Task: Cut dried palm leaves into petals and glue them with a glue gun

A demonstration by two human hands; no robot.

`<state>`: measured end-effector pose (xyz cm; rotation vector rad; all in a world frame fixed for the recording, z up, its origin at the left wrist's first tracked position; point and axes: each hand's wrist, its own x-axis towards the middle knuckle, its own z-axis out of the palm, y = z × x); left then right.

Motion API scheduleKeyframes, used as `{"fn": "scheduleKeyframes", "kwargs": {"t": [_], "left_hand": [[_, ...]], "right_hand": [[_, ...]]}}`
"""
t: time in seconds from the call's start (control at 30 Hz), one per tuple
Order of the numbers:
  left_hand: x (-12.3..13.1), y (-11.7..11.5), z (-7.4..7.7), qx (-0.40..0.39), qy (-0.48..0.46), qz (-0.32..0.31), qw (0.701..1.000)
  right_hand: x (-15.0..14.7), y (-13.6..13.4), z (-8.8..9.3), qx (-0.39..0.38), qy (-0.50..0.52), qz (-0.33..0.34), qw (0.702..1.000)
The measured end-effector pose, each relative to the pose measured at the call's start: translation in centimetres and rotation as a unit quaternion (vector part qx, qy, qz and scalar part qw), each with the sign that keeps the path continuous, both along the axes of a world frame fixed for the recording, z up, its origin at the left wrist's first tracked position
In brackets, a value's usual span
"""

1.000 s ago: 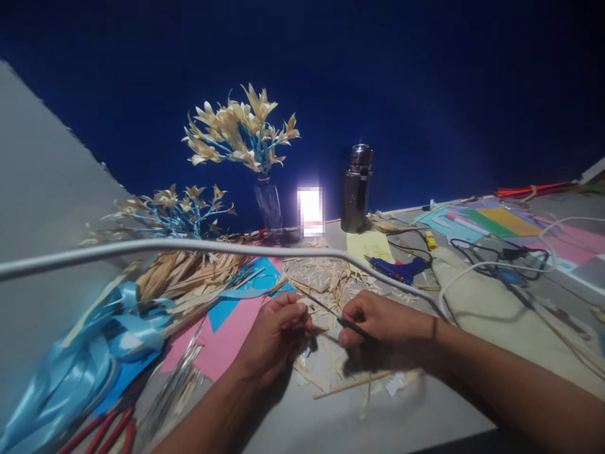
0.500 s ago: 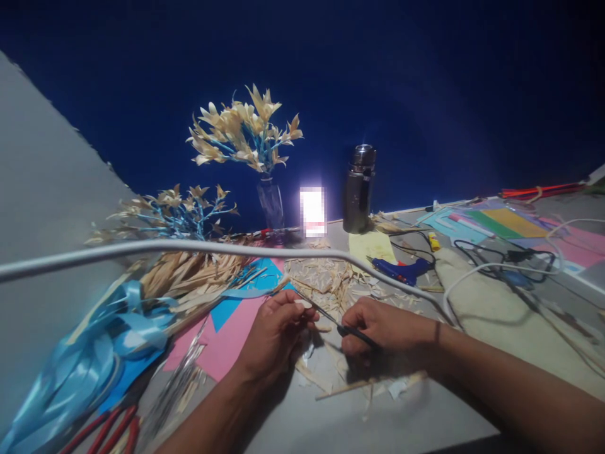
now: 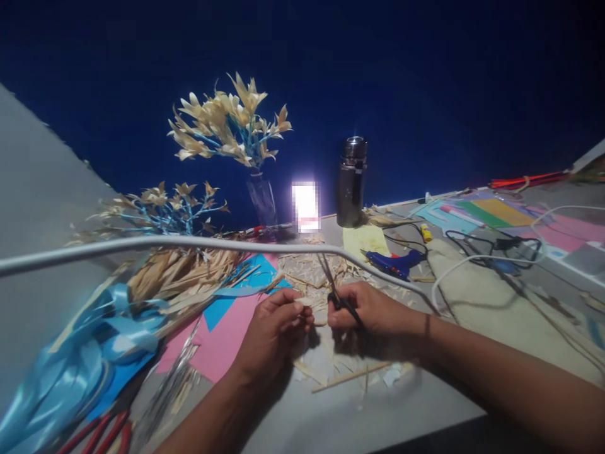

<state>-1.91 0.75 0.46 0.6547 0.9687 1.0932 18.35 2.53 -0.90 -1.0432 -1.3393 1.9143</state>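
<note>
My left hand pinches a small pale piece of dried husk between thumb and fingertips. To its right, my right hand is closed around the dark handles of a pair of scissors. The blades point up and away, apart from the husk piece. Beneath and beyond both hands lie husk scraps on the grey table. A thin tan stick rests on the table just in front of my right hand.
A white cable crosses in front. Left are blue ribbon, dried husks, pink paper and red-handled pliers or cutters. Behind stand a flower vase and a dark flask. A blue glue gun lies right.
The scissors have swung away from the husk piece, their blades turning from pointing left to pointing upward. My left hand keeps its pinch. The whole view has shifted slightly.
</note>
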Motion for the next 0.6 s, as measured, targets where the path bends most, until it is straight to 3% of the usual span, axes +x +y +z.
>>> {"fn": "scheduleKeyframes", "kwargs": {"t": [0.2, 0.6], "left_hand": [[0.6, -0.5, -1.0, -0.018, 0.013, -0.013, 1.000], [1.4, -1.3, -1.3, -0.035, -0.036, -0.052, 0.997]], "right_hand": [[0.2, 0.1, 0.7, 0.062, 0.029, -0.065, 0.996], [-0.6, -0.6, 0.4, 0.085, 0.039, -0.056, 0.994]]}}
